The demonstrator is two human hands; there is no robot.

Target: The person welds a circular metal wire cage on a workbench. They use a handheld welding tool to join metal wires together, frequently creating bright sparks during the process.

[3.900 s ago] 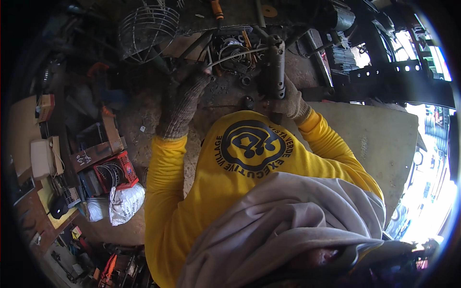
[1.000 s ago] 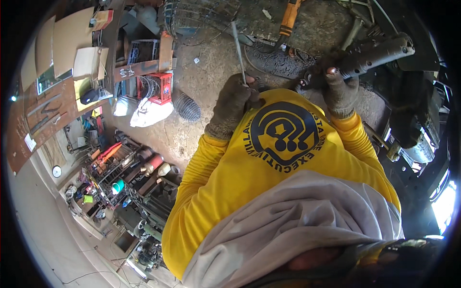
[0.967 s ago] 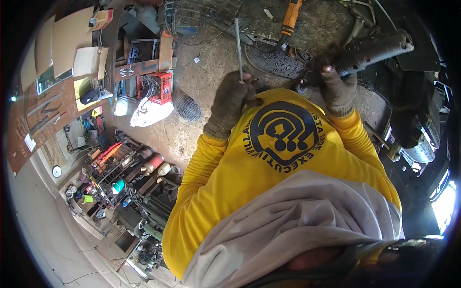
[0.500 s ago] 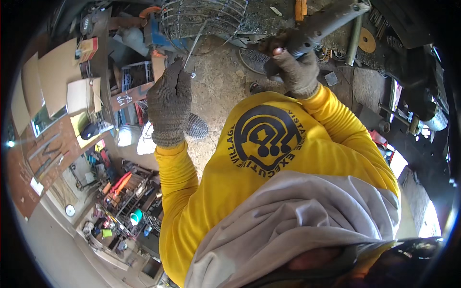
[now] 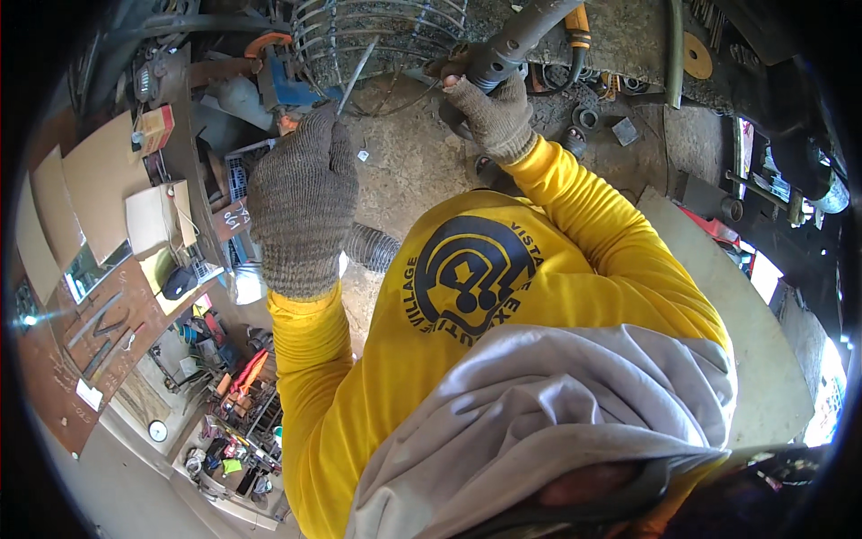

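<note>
1. Left hand (image 5: pixel 303 198): mine, gloved; fingers hidden by the back of the glove but, to judge by the rod jutting past the knuckles, clenched on it.
2. Thin metal rod (image 5: pixel 357 76): in the left hand, slanting up; its tip overlaps the wire cage (image 5: pixel 333 36) in view, contact unclear.
3. Right hand (image 5: pixel 498 117): mine, gloved, bare thumb tip showing; fingers wrapped around the metal tube.
4. Metal tube (image 5: pixel 525 34): grey, with holes; tilted up over the edge of the dark bench (image 5: pixel 628 45).
5. Change: a second ago I held the rod upright by my chest; now my left arm reaches forward. Meaning, as I judge it: both pieces remain in hand, held apart, not joined.
6. Blue crate (image 5: pixel 237 180): left, behind my glove; contents not readable.
7. Pale open carton (image 5: pixel 157 220): on the left; inside not visible.
8. Red-and-tan box (image 5: pixel 156 128): near the carton; contents unseen.
9. Ribbed coil (image 5: pixel 371 245): on the floor, partly behind my left glove.
</note>
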